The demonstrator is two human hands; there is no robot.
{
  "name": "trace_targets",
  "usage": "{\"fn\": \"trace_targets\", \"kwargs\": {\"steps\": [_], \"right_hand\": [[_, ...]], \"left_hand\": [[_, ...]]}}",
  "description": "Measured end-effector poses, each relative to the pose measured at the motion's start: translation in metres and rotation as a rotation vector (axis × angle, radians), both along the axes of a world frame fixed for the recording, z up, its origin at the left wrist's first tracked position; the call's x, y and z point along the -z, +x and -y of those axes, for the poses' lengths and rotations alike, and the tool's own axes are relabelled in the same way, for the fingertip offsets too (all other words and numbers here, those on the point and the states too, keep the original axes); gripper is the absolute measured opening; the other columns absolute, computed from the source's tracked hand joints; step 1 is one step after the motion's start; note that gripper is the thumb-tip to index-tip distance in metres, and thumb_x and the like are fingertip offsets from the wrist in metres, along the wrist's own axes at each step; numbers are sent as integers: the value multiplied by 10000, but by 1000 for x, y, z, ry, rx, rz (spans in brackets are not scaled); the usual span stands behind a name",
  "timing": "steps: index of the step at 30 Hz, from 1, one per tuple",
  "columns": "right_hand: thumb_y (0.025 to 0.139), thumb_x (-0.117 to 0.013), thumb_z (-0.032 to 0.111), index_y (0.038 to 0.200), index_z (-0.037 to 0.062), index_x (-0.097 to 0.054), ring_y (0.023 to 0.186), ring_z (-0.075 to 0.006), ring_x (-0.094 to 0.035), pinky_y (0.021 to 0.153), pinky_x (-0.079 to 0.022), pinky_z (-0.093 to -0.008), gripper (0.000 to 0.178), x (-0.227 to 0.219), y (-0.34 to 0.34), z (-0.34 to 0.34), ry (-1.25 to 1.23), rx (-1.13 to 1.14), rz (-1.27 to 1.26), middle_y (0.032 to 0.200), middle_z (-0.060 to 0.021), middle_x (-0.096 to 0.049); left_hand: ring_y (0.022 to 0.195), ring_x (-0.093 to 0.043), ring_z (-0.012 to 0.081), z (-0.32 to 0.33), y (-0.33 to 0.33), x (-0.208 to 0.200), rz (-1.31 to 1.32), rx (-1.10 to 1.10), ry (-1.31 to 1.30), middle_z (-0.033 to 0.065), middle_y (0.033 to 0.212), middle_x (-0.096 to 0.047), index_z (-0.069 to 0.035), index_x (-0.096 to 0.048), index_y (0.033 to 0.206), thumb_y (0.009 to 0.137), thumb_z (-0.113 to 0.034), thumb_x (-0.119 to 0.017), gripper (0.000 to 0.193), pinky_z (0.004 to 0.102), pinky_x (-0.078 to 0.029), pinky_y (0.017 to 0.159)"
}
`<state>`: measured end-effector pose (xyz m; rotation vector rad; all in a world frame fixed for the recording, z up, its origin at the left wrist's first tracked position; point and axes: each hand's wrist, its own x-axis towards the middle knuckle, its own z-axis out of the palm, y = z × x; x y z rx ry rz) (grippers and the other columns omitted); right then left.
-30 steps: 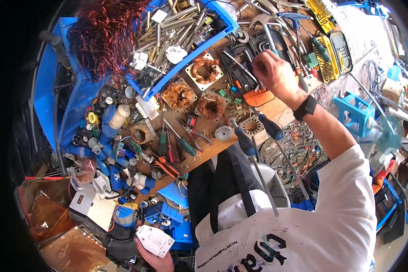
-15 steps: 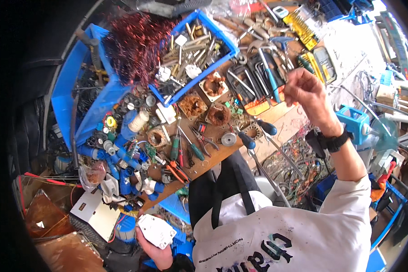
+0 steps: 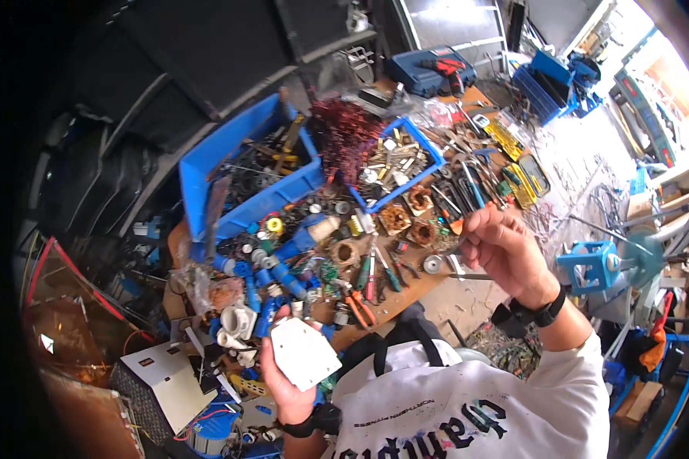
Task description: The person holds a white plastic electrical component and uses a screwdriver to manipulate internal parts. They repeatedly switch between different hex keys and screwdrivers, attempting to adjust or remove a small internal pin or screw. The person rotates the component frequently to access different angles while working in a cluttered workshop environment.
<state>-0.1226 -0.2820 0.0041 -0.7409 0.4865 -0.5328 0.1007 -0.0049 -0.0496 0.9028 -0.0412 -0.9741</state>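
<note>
My left hand [image 3: 287, 390] grips a flat white plastic cover [image 3: 305, 353] with cut corners, tilted up in front of my chest at the bench's near edge. Its fingers wrap one side of the cover. Over the bench's right part hovers my right hand [image 3: 509, 256], its fingers curled together. Whatever they hold, if anything, is too small or hidden to make out. Below that hand lies a round grey metal part [image 3: 432, 264]. Orange-handled pliers [image 3: 360, 307] and a green-handled screwdriver [image 3: 391, 278] rest on the wooden bench [image 3: 406, 297] between my hands.
Behind stand a large blue bin [image 3: 199, 183] and a smaller blue tray [image 3: 439, 164] of metal pieces, with dark red wire strands [image 3: 344, 134] between them. Blue and white plastic parts crowd the left. A blue metal frame [image 3: 589, 268] stands at the right.
The view has tilted up, showing more of the far wall. My left hand has lifted the white cover toward the bench, and my right hand has come lower and nearer to it.
</note>
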Motion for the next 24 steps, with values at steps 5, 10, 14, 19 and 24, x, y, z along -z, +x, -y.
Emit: {"fn": "trace_targets", "kwargs": {"steps": [5, 10, 14, 19, 24], "right_hand": [[955, -612, 77, 1046, -12, -658, 800, -219, -661, 719, -570, -321, 136, -17, 48, -88, 63, -105, 84, 896, -92, -654], [917, -643, 62, 966, 23, -680, 889, -220, -652, 823, -519, -313, 72, -17, 73, -156, -26, -54, 134, 929, -89, -670], [892, -637, 42, 981, 2, -675, 889, -180, -637, 812, -480, -277, 105, -18, 79, -176, -219, 65, 69, 956, -84, -682], [911, -578, 29, 1028, -28, -670, 839, -144, -609, 794, -473, -261, 159, -27, 77, -180, -261, 19, -38, 903, -78, -663], [947, -552, 38, 1028, -37, -661, 836, -172, -639, 826, -507, -306, 155, -32, 84, -178, -122, -77, 126, 865, -82, -659]], "left_hand": [[981, -661, 296, -34, 15, -26, -62, 13, -117, 200, 1154, -646, -56, -412, 1460, 1002, -494, -376, 634, 427, -557, 842], [1010, -655, 293, -56, 27, -41, -138, 119, -284, 222, 1164, -626, -63, -415, 1450, 1004, -472, -387, 605, 397, -549, 870], [1021, -649, 287, -63, 28, -52, -72, 156, -309, 221, 1163, -626, -68, -419, 1442, 1008, -461, -385, 587, 392, -547, 862], [1008, -644, 289, -66, 24, -63, -34, 158, -335, 223, 1163, -622, -66, -422, 1439, 1008, -464, -386, 588, 387, -540, 858], [984, -644, 300, -67, 23, -68, 1, 189, -388, 220, 1173, -613, -62, -426, 1439, 1009, -466, -376, 592, 397, -542, 842]]}}
